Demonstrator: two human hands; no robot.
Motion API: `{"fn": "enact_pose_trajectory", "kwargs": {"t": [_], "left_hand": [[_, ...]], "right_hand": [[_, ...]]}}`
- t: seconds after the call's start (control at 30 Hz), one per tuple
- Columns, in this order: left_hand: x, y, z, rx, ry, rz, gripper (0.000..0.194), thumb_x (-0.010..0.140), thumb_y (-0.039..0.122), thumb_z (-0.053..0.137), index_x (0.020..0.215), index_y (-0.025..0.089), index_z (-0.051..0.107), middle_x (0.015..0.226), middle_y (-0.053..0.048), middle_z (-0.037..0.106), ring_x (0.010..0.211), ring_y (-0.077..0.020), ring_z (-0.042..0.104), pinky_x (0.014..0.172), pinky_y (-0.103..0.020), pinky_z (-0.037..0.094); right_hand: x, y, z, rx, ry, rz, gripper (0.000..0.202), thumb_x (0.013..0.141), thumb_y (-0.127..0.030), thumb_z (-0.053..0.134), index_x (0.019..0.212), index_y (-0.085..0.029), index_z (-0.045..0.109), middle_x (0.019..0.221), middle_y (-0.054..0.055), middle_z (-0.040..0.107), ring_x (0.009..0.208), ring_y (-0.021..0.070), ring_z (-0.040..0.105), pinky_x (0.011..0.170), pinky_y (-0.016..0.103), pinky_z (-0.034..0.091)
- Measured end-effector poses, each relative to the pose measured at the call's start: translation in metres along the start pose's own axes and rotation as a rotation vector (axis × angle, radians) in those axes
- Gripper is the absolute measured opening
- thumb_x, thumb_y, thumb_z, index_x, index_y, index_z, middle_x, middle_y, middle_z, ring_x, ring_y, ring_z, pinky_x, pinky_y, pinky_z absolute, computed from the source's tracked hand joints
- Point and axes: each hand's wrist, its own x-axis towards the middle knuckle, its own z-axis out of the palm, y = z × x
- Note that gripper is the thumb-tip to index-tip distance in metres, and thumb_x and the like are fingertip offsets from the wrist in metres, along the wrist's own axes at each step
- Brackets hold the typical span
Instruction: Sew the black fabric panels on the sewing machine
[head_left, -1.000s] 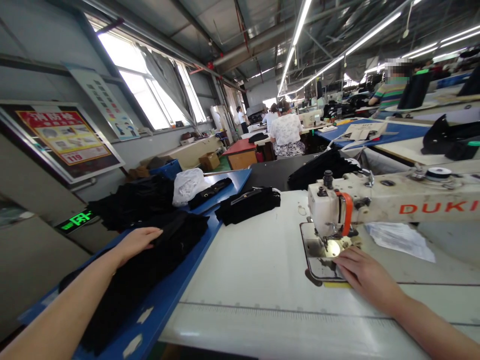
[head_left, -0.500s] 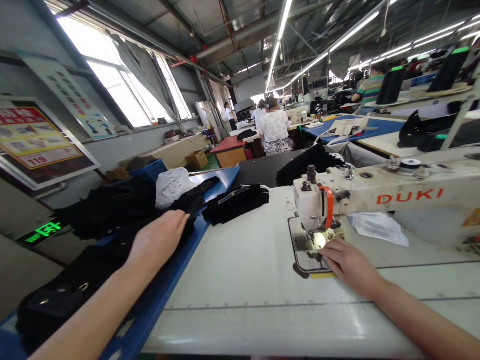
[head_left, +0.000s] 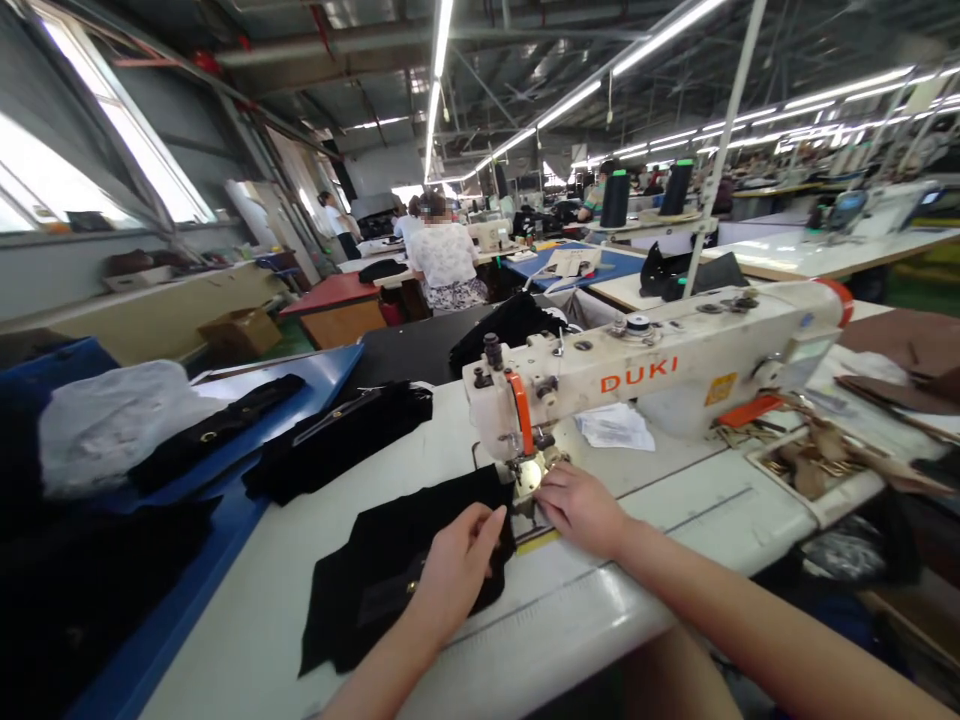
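A black fabric piece (head_left: 375,560) with a small gold-coloured fitting lies flat on the white sewing table (head_left: 225,640), its right edge close to the needle area. My left hand (head_left: 457,560) is closed on the right part of this piece, thumb and fingers together. My right hand (head_left: 581,508) rests beside the lit needle plate of the white sewing machine (head_left: 585,375); its fingers are pressed together at the presser foot, and what they hold is too small to make out.
Folded black pieces (head_left: 345,435) lie behind on the table. On the blue board (head_left: 322,380) at left are more black fabric and a white plastic bag (head_left: 112,425). A tray (head_left: 821,470) of small parts stands right. People sit further back.
My left hand has moved from the pile at left to the table beside the needle, bringing a black piece. The view has turned right. My right hand stays at the needle area.
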Motion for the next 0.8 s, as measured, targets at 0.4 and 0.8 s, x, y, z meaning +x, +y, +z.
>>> {"fn": "enact_pose_trajectory", "kwargs": {"t": [0.4,0.8], "left_hand": [[-0.002,-0.051,0.000,0.783,0.001,0.491,0.051,0.095,0.044,0.040,0.144,0.028,0.042,0.151,-0.005,0.041,0.140,-0.0263,0.035,0.110,-0.050,0.035],[0.010,-0.047,0.014,0.805,0.093,0.463,0.052,0.093,0.042,0.039,0.141,0.022,0.047,0.147,-0.011,0.046,0.138,-0.0305,0.039,0.106,-0.054,0.038]], "right_hand": [[-0.020,0.009,-0.016,0.067,0.165,0.114,0.021,0.092,-0.015,0.049,0.094,-0.019,0.069,0.088,0.008,0.067,0.084,0.0203,0.056,0.077,0.032,0.049],[-0.040,0.093,-0.066,-0.326,-0.135,0.527,0.015,0.089,-0.015,0.057,0.085,-0.017,0.071,0.092,0.010,0.069,0.091,0.0232,0.061,0.078,0.031,0.047]]}}
